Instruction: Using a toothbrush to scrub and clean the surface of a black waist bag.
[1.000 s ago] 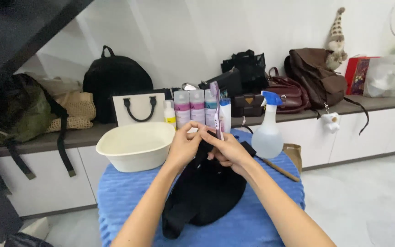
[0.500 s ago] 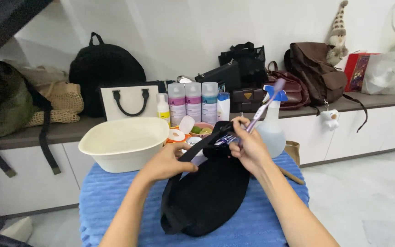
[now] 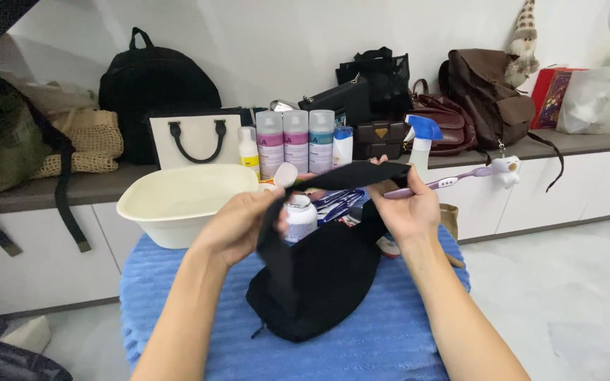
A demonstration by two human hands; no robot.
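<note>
Head view: left hand and right hand pinch black bag's strap, right gripping toothbrush

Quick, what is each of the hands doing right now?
Left hand: closed, gripping the black bag's strap.
Right hand: closed on the strap, also holding a purple toothbrush.

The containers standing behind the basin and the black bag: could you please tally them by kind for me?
Tall spray cans: 3
Small yellow-and-white bottle: 1
Small blue-and-white bottle: 1
Spray bottle with blue trigger: 1
Total: 6
</note>
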